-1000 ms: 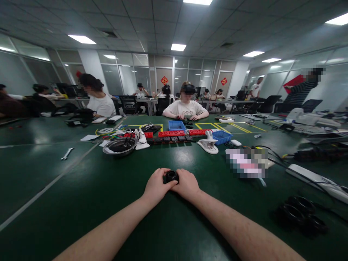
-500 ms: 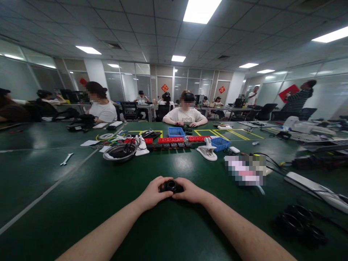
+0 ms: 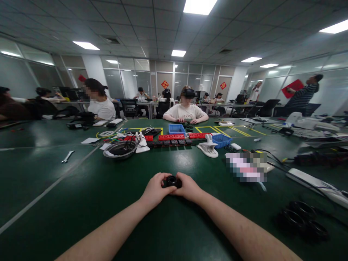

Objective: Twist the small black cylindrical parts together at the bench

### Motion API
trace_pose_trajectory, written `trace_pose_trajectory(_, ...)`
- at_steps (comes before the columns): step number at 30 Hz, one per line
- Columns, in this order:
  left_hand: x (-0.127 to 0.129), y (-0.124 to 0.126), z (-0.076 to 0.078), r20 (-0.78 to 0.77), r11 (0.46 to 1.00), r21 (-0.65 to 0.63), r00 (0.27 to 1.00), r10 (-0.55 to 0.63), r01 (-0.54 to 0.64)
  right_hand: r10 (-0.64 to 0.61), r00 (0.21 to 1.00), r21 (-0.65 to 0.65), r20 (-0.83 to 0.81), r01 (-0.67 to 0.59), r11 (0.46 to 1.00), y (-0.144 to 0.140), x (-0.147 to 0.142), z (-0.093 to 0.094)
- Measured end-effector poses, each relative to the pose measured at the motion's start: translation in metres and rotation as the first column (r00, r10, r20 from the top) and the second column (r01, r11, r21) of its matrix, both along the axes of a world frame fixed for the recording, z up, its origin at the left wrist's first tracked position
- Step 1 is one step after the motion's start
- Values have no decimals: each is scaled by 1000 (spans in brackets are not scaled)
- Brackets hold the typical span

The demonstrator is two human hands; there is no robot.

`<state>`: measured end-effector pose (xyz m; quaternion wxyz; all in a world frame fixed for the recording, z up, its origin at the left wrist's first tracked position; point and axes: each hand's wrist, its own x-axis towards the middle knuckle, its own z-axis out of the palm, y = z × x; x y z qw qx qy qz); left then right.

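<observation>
Between my two hands is a small black ring-shaped part (image 3: 172,180) with a round opening facing up. My left hand (image 3: 157,188) is closed on its left side, thumb at the front and fingers curled behind. My right hand (image 3: 187,186) grips the opposite side in the same way, its thumb close to the left thumb. The fingers hide much of the part's lower body. Both hands are low over the green table (image 3: 130,214); whether the part touches the surface, I cannot tell.
Several black rings (image 3: 301,219) lie at the right. Beyond my hands are red strips (image 3: 171,137), blue baskets (image 3: 221,140), a white clamp stand (image 3: 209,146) and a metal bowl (image 3: 119,149). A wrench (image 3: 67,157) lies left. A co-worker (image 3: 186,108) sits opposite.
The view has tilted slightly down, so most things sit a little higher. My fingers have shifted a little around the black part, and both hands still hold it.
</observation>
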<state>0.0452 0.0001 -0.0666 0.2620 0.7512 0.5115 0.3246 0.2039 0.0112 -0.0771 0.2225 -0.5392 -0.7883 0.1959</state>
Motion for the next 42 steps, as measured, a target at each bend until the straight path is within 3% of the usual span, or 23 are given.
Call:
trace_pose_trajectory(3,5,-2,-1,-37,992,53,993,113,-111,-163,973,145,164,140,979,-6,-12,-1)
trace_pose_trajectory(6,5,-2,0,-47,990,82,992,116,-112,-201,951,205,234,153,967,-10,-16,0)
trace_pose_trajectory(8,1,-1,1,-40,996,75,998,54,-50,-123,976,208,177,85,974,-9,-12,1)
trace_pose_trajectory(10,-3,0,2,-37,997,63,998,-43,45,38,997,182,63,-49,982,-7,-5,1)
trace_pose_trajectory(12,-7,1,2,-25,989,49,990,-138,140,200,979,121,-38,-194,974,-3,3,2)
trace_pose_trajectory(14,-10,2,2,-2,979,33,980,-201,201,286,952,35,-107,-284,958,1,10,1)
trace_pose_trajectory(17,-11,3,1,20,973,14,973,-231,230,312,931,-40,-187,-325,945,6,15,0)
trace_pose_trajectory(27,-12,5,1,34,969,-7,968,-247,247,371,878,-104,-302,-417,903,8,16,6)
trace_pose_trajectory(34,-8,4,0,10,984,11,984,-178,178,264,906,-180,-331,-335,925,9,14,1)
trace_pose_trajectory(39,2,-3,-2,-20,999,46,1000,-6,7,68,995,-83,-76,-75,994,6,4,-3)
trace_pose_trajectory(42,8,-4,-5,-41,992,80,994,99,-96,-119,988,44,100,115,992,-1,-8,-3)
